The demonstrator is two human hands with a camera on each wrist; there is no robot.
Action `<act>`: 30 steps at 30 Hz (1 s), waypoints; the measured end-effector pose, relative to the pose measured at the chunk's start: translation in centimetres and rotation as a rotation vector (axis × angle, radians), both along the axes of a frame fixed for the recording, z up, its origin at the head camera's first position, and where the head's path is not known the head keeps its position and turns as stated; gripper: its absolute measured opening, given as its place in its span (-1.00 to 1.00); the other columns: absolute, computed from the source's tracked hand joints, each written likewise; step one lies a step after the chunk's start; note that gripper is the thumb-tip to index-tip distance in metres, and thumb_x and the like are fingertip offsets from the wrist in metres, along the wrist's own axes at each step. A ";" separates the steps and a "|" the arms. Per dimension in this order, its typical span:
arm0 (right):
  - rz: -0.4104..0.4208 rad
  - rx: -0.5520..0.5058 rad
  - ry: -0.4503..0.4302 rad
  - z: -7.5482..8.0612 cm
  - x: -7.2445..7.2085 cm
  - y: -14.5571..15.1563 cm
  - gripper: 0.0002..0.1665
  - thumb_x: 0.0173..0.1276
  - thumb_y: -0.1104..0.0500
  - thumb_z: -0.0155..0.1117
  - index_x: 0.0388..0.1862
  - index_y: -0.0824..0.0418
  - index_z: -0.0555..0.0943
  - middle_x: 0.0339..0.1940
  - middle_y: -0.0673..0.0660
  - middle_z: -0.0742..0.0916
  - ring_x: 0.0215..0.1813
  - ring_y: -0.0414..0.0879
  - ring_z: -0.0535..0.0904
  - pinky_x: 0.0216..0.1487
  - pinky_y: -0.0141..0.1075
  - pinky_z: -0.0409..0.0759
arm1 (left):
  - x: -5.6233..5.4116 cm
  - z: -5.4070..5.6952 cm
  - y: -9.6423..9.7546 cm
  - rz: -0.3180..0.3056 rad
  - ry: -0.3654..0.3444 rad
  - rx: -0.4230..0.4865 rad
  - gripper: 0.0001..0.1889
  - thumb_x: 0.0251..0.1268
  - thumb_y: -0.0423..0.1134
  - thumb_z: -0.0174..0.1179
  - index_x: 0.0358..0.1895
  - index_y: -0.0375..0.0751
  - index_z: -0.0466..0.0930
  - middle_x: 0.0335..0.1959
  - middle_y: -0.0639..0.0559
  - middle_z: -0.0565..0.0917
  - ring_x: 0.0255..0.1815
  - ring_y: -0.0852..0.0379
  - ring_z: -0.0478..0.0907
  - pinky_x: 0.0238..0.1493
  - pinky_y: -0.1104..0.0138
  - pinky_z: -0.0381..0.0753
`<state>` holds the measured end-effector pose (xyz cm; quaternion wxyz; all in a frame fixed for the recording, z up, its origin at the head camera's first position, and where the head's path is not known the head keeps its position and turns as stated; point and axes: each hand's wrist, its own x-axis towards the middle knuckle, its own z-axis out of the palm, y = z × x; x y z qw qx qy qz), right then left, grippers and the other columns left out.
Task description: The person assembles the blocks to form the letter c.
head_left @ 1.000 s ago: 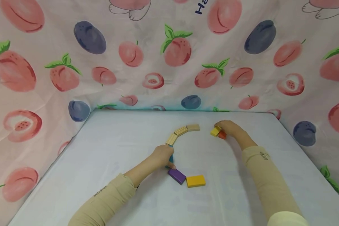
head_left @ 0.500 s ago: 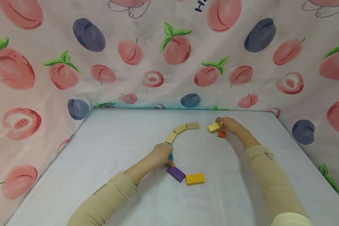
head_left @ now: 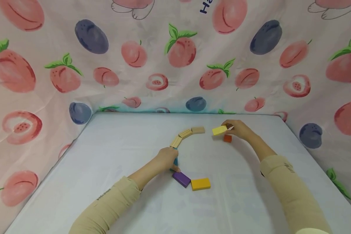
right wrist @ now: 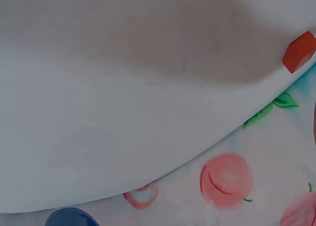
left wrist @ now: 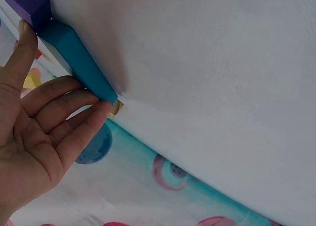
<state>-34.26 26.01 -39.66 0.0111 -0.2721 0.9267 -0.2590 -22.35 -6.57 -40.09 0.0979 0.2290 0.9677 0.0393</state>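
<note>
My left hand (head_left: 164, 158) holds a blue wooden block (head_left: 176, 161) on the table, left of centre in the head view. The left wrist view shows the thumb at the end of the blue block (left wrist: 81, 63), by the purple block (left wrist: 30, 7), with fingertips along its side. At the back right, my right hand (head_left: 237, 128) pinches a light yellow block (head_left: 219, 130) by its right end. Just below that hand lies a small orange-red block (head_left: 227, 138). In the right wrist view only this orange-red block (right wrist: 298, 53) shows; the held block is out of frame.
Plain wooden blocks (head_left: 185, 133) curve from the blue block towards the back. Below it, a purple block (head_left: 181, 179) and a deep yellow block (head_left: 201, 184) continue the arc on the white table (head_left: 120, 136). A fruit-print cloth (head_left: 158, 48) hangs behind.
My right hand has carried the light yellow block leftwards, away from the orange-red block, towards the end of the plain blocks. The left hand stays at the blue block.
</note>
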 end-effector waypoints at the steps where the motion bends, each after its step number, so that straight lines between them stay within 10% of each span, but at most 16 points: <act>1: 0.001 -0.024 0.007 0.0 0.1 0.0 -0.60 0.16 0.37 0.34 -0.01 0.44 0.53 -0.10 0.38 0.67 -0.03 0.23 0.59 0.04 0.03 0.55 | -0.2 0.0 0.0 0.003 -0.003 -0.007 -0.48 -0.26 0.13 0.47 -0.43 -0.25 0.53 -0.50 0.02 0.51 -0.46 0.16 0.38 -0.38 0.34 0.48; 17: -0.054 -0.309 -0.165 1.0 5.2 0.3 -0.59 0.28 0.38 0.21 0.12 0.42 0.49 0.10 0.38 0.58 -0.05 0.08 0.56 -0.12 -0.56 0.53 | -0.5 0.5 0.1 0.001 0.021 -0.017 -0.50 -0.20 0.13 0.44 -0.42 -0.22 0.51 -0.53 0.08 0.39 -0.46 0.19 0.30 -0.40 0.38 0.38; 24: -0.069 -0.495 -0.266 0.6 7.7 -0.2 -0.55 0.36 0.33 0.15 0.16 0.55 0.41 0.09 0.46 0.56 -0.22 -0.29 0.62 -0.11 -0.39 0.63 | -0.1 0.2 0.0 0.014 -0.003 -0.016 -0.48 -0.23 0.14 0.45 -0.38 -0.25 0.54 -0.52 0.06 0.44 -0.47 0.17 0.33 -0.40 0.36 0.42; 30: -0.140 -0.456 -0.341 0.3 10.0 -0.7 -0.50 0.35 0.38 0.11 0.22 0.56 0.33 0.05 0.49 0.53 -0.22 -0.27 0.60 -0.09 -0.26 0.65 | 0.1 -0.1 0.0 -0.002 0.008 -0.011 -0.48 -0.22 0.14 0.44 -0.39 -0.25 0.56 -0.53 0.07 0.46 -0.47 0.17 0.35 -0.40 0.36 0.45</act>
